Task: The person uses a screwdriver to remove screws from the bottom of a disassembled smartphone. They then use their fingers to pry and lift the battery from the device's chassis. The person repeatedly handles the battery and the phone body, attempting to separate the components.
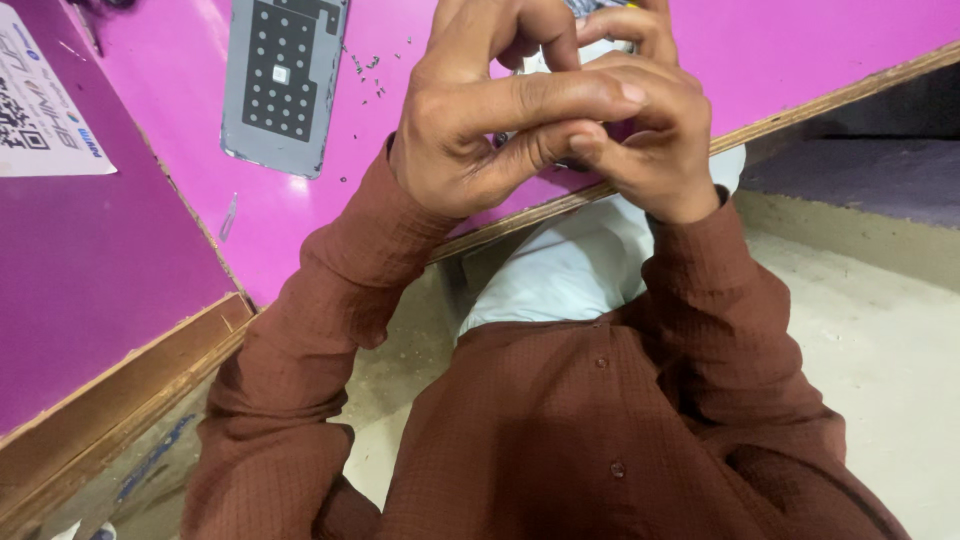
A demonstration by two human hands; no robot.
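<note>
On the magenta desk (190, 110) lie a white printed card (40, 100) and a grey phone back panel (283, 80). Both hands, left hand (480, 120) and right hand (640, 130), close their fingers around a small, mostly hidden device (600, 45).

The person wears a reddish-brown, long-sleeved shirt (600, 420) with a fine woven check in the cloth. Small round buttons of the same brown run down its front placket, two of them in view. The left sleeve (300, 340) and the right sleeve (720, 310) both reach the wrists, close-fitting at the cuffs and creased along the forearms. Below the shirt hem shows pale, whitish-grey cloth (580, 260) over the lap. Both hands are bare, without rings or a watch.
</note>
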